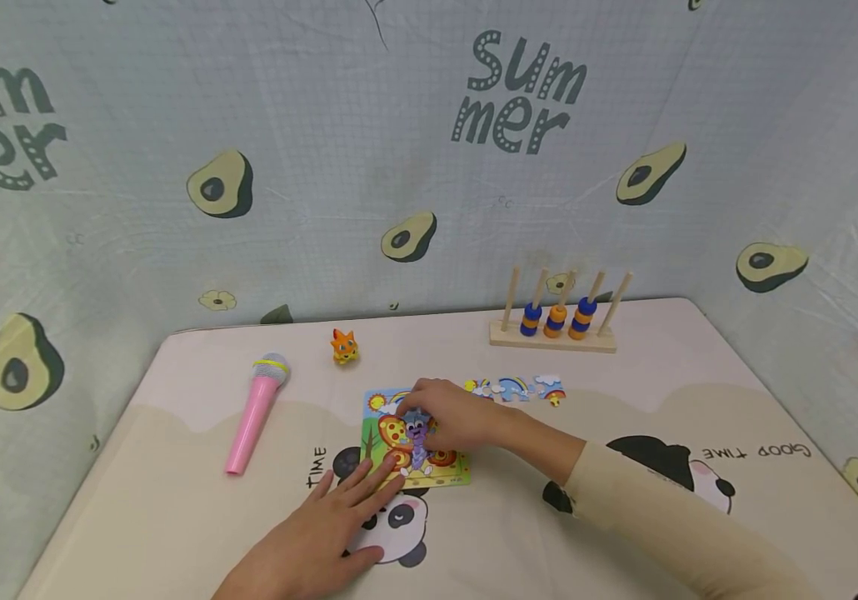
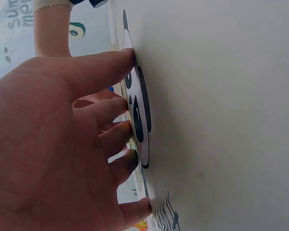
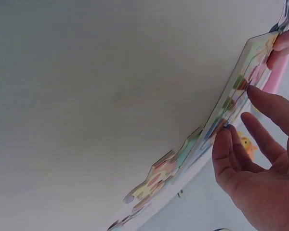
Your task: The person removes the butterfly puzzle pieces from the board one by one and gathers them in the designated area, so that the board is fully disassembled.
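Observation:
A butterfly jigsaw puzzle (image 1: 376, 446) lies flat on the table in the head view. My right hand (image 1: 453, 414) reaches over its upper right part, and its thumb and bent fingers pinch a puzzle piece at the board's surface. That piece is mostly hidden under the fingers. In the right wrist view, the thumb and fingertips touch the puzzle board (image 3: 231, 96) from above. My left hand (image 1: 316, 533) lies with fingers spread, its fingertips at the puzzle's lower left edge. Several loose puzzle pieces (image 1: 513, 389) lie in a row to the puzzle's right.
A pink toy microphone (image 1: 252, 421) lies on the left. Behind the puzzle stands a small orange toy figure (image 1: 344, 347). At the back right is a wooden peg rack (image 1: 549, 337) with blue and orange beads. The tablecloth (image 1: 174, 467) carries panda prints, and a patterned curtain hangs behind.

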Action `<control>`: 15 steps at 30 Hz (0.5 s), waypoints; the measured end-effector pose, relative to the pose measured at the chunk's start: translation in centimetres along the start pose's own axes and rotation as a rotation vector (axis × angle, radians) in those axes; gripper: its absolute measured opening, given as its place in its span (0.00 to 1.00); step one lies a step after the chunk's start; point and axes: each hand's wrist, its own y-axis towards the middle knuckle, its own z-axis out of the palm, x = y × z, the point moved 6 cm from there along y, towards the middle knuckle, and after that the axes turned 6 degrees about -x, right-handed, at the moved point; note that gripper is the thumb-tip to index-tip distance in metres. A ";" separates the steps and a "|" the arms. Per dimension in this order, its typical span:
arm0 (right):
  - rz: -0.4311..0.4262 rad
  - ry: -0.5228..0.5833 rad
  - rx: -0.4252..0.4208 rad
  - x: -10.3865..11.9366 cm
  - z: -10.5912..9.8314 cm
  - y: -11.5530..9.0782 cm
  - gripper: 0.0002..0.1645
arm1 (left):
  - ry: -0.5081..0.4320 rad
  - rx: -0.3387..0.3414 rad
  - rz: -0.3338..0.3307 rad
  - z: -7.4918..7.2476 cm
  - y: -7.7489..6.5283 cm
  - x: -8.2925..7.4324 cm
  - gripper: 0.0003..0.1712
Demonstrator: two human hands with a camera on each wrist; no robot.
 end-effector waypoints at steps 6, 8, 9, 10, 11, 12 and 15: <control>0.009 -0.007 -0.005 0.2 0.0 0.0 0.26 | 0.006 0.001 0.001 0.1 0.0 0.0 0.46; 0.015 -0.005 -0.006 0.2 0.1 0.1 0.26 | 0.006 0.007 -0.002 0.1 0.1 0.1 0.46; 0.016 -0.003 -0.006 0.2 0.1 0.1 0.26 | 0.005 0.009 -0.004 0.1 0.1 0.1 0.46; 0.017 -0.002 -0.006 0.2 0.1 0.1 0.26 | 0.004 0.010 -0.006 0.1 0.1 0.1 0.46; 0.016 0.000 -0.007 0.2 0.1 0.1 0.26 | 0.005 0.012 -0.008 0.2 0.1 0.1 0.45; 0.016 -0.001 -0.008 0.2 0.2 0.1 0.26 | 0.006 0.012 -0.008 0.2 0.1 0.1 0.45; 0.013 -0.001 -0.011 0.3 0.1 0.2 0.26 | 0.014 0.012 -0.010 0.2 0.1 0.1 0.45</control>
